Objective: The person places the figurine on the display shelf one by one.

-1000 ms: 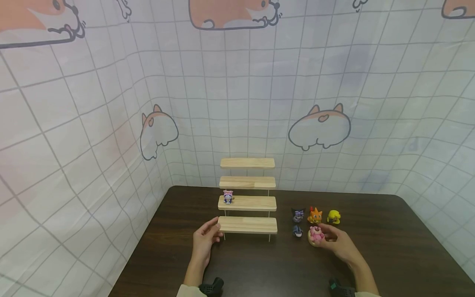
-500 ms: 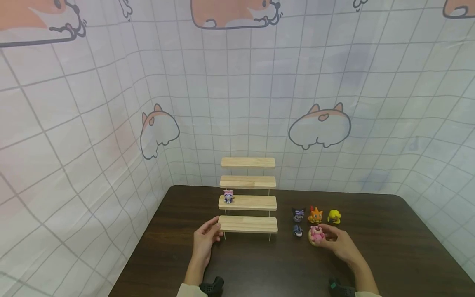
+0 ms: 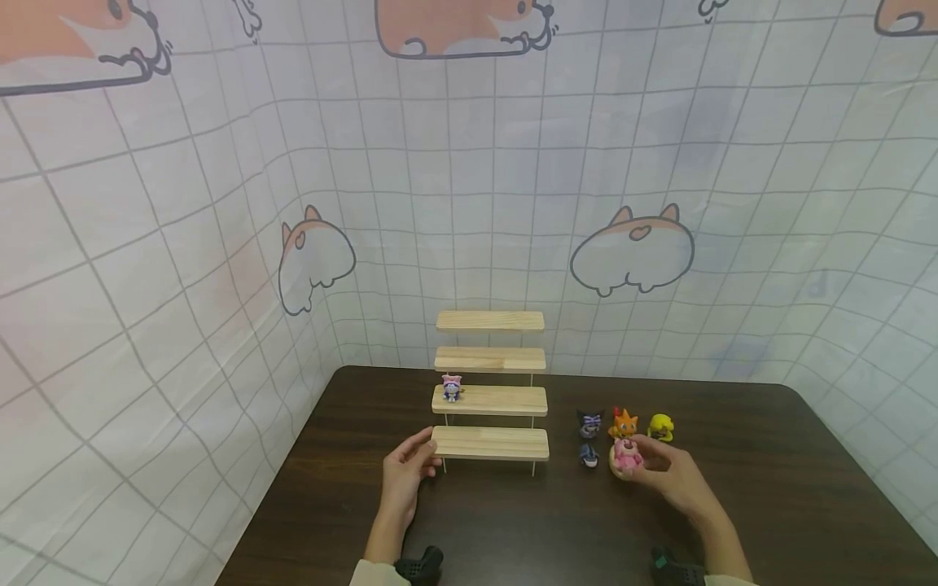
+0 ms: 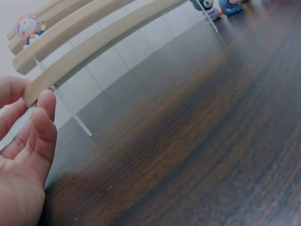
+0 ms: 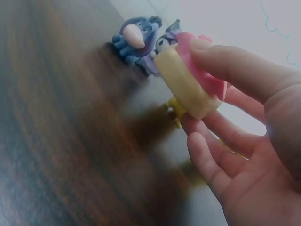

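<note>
My left hand pinches the left end of the lowest board of a four-step wooden display rack, thumb above and fingers below in the left wrist view. In my right hand is a pink bear figurine on a round cream base, pinched between thumb and fingers. The right wrist view shows the cream base tilted and raised off the table. A small figurine with a pink hood stands at the left end of the second board from the bottom.
Beside the bear are a blue donkey figurine, a dark-eared purple figurine, an orange figurine and a yellow figurine. They stand on the dark wooden table. A white grid-patterned cloth hangs behind.
My right hand has lifted the pink bear figurine slightly, mostly within the last half second. The left hand keeps its hold on the rack's lowest board.
</note>
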Tool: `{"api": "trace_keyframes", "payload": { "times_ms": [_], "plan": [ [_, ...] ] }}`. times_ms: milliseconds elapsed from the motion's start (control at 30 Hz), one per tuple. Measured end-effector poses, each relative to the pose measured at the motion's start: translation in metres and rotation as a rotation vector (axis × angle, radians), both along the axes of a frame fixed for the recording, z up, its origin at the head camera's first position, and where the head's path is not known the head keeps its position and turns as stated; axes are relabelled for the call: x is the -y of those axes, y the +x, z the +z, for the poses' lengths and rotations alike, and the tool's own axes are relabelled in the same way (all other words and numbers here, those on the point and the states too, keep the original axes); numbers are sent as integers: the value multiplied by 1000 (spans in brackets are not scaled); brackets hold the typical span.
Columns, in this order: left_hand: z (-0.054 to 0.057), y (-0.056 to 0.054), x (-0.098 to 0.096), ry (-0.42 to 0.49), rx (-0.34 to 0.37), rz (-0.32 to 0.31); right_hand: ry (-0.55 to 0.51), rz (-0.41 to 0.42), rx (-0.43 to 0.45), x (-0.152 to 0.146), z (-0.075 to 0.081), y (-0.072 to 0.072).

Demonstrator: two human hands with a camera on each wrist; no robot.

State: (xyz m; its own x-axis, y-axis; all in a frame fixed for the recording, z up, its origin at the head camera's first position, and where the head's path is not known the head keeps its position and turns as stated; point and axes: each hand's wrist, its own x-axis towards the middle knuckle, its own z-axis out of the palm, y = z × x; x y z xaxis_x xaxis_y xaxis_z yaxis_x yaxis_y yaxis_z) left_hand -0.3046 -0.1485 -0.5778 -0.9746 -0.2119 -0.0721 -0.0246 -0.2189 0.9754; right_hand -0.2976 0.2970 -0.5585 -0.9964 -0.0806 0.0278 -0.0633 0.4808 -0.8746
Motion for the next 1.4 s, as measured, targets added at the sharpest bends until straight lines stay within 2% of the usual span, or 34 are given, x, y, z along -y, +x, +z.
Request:
{"api": "trace_keyframes", "payload": {
  "times_ms": [433,833,1133,1400],
  "plan": [
    [2,1,-2,-2,10,10,-81,22,-67,4,18,3],
    [1,1,-2,-9,9,16,-65,-6,-25,10,28,3],
    [-1,0,-2,-19,10,21,-91,-18,-54,16,33,3],
    [-2,0,-2,-25,16,30,-120,6,-86,26,38,4]
  ]
}}
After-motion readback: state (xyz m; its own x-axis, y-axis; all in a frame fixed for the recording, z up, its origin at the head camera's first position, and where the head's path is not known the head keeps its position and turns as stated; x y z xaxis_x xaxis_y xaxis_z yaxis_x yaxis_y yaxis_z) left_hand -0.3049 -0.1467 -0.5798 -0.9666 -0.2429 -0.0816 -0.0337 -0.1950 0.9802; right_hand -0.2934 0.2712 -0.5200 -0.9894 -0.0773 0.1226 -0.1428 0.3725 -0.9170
